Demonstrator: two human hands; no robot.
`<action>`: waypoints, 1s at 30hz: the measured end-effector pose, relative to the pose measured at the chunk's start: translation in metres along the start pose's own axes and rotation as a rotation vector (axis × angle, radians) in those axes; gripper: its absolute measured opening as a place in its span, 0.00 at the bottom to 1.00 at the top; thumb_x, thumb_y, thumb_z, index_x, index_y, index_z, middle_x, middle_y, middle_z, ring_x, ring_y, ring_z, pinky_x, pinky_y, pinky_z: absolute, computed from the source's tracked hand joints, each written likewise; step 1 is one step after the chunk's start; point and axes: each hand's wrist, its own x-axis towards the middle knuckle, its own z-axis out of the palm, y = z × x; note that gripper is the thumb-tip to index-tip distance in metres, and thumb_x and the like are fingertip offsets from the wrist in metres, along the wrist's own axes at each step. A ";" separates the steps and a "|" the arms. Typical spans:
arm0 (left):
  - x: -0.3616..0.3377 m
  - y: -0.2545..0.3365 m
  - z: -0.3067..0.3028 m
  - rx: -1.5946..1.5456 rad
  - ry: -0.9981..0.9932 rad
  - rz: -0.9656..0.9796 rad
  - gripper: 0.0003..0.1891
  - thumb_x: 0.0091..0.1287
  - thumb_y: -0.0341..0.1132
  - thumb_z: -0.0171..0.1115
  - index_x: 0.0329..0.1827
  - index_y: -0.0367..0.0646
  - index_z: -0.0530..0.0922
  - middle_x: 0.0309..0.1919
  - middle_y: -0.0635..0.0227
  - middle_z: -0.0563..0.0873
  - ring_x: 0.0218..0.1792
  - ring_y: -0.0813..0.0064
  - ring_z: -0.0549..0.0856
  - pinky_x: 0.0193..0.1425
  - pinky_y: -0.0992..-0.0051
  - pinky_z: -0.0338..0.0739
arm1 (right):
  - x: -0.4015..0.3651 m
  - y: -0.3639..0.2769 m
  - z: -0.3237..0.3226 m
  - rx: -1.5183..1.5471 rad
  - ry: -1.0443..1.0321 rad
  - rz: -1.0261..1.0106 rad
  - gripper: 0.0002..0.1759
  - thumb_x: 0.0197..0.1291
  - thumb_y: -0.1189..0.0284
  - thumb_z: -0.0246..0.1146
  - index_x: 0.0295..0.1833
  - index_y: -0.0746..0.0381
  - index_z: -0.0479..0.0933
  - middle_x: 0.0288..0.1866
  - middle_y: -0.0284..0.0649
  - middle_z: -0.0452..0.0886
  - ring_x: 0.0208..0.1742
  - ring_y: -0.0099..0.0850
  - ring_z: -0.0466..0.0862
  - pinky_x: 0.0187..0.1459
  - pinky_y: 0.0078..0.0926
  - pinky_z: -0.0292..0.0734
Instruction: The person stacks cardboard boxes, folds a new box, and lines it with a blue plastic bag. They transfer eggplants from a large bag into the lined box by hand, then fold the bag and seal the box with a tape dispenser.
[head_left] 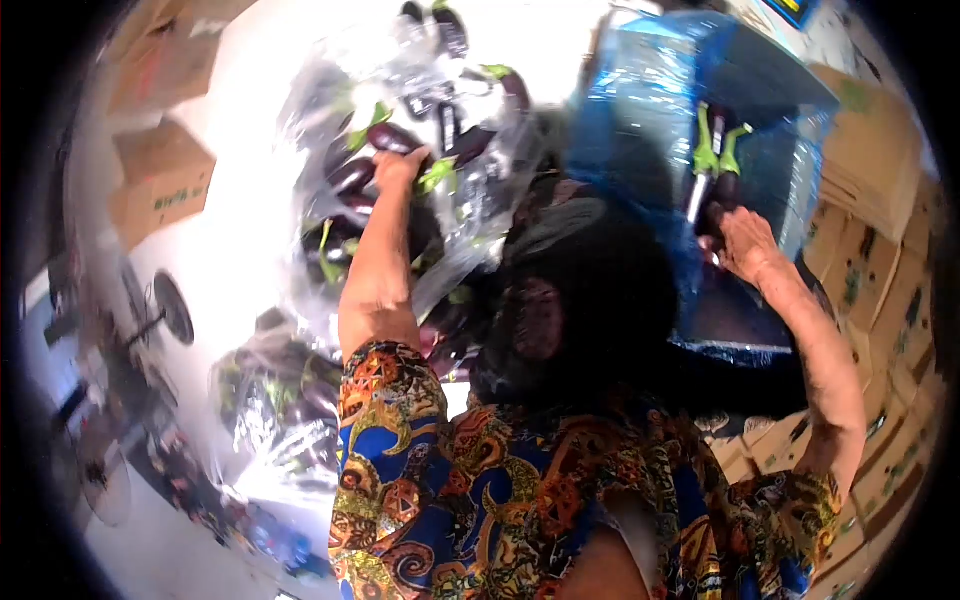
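Observation:
My left hand (398, 172) reaches into a large clear plastic bag (505, 200) of eggplants, its fingers closed on a dark purple eggplant (392, 138). More eggplants lie around it, among them one (352, 177) just to the left, some with green caps. On the right, my right hand (748, 245) is down inside a box lined with blue plastic film (640, 110). Its fingers are closed round the lower end of an eggplant (729, 188), partly hidden by the hand. Green stems of eggplants in the box point away from me.
A second clear bag of eggplants (285, 390) sits at the near left. Cardboard boxes (165, 185) stand beyond the white table (250, 100) on the left. Flattened cardboard (870, 150) is at the right. A black-covered head (590, 290) blocks the middle. A fan (172, 308) stands at left.

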 end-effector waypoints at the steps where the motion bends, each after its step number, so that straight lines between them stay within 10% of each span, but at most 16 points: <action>1: -0.009 0.004 -0.002 0.022 0.007 0.031 0.59 0.42 0.67 0.73 0.68 0.28 0.63 0.63 0.49 0.75 0.65 0.57 0.76 0.68 0.65 0.70 | -0.005 -0.001 -0.007 0.006 0.040 -0.004 0.19 0.57 0.62 0.67 0.45 0.66 0.75 0.32 0.57 0.81 0.39 0.55 0.83 0.38 0.49 0.78; 5: 0.000 -0.011 -0.008 -0.455 -0.136 0.032 0.38 0.44 0.55 0.76 0.49 0.28 0.80 0.37 0.57 0.88 0.41 0.62 0.87 0.49 0.65 0.80 | -0.010 0.025 -0.035 0.055 0.020 0.029 0.18 0.60 0.64 0.66 0.44 0.68 0.75 0.32 0.57 0.81 0.40 0.56 0.82 0.39 0.50 0.78; 10: -0.020 -0.054 -0.051 -1.435 -0.714 0.219 0.11 0.67 0.39 0.63 0.48 0.46 0.79 0.44 0.70 0.85 0.42 0.73 0.83 0.42 0.69 0.78 | -0.013 0.043 -0.032 0.197 0.216 -0.053 0.18 0.59 0.67 0.67 0.47 0.68 0.72 0.43 0.57 0.78 0.45 0.57 0.79 0.43 0.48 0.77; 16: -0.141 -0.020 -0.127 -1.908 -0.929 0.496 0.38 0.58 0.46 0.72 0.70 0.45 0.66 0.65 0.60 0.74 0.66 0.59 0.72 0.72 0.39 0.57 | 0.025 0.046 -0.010 0.476 0.362 -0.004 0.36 0.56 0.65 0.69 0.67 0.68 0.63 0.61 0.57 0.72 0.64 0.54 0.72 0.62 0.41 0.70; 21: -0.139 0.004 -0.140 -1.742 -0.680 0.399 0.34 0.59 0.43 0.71 0.66 0.39 0.68 0.53 0.57 0.81 0.55 0.57 0.79 0.66 0.50 0.72 | 0.086 0.047 -0.031 0.684 0.224 0.077 0.40 0.56 0.58 0.68 0.69 0.67 0.63 0.61 0.57 0.75 0.65 0.51 0.73 0.65 0.38 0.67; 25: -0.184 0.021 -0.145 -1.634 -1.070 0.607 0.36 0.59 0.36 0.68 0.69 0.35 0.62 0.57 0.44 0.75 0.53 0.52 0.80 0.56 0.56 0.80 | 0.133 0.032 -0.017 0.875 0.247 0.152 0.48 0.48 0.50 0.70 0.70 0.66 0.64 0.61 0.55 0.77 0.63 0.47 0.76 0.64 0.34 0.68; 30: -0.214 0.062 -0.151 -1.437 -1.052 0.762 0.43 0.53 0.48 0.76 0.67 0.33 0.65 0.54 0.50 0.77 0.45 0.58 0.80 0.44 0.61 0.79 | 0.129 0.019 -0.021 0.715 0.255 0.103 0.27 0.55 0.55 0.67 0.54 0.64 0.78 0.56 0.52 0.79 0.59 0.45 0.77 0.59 0.41 0.69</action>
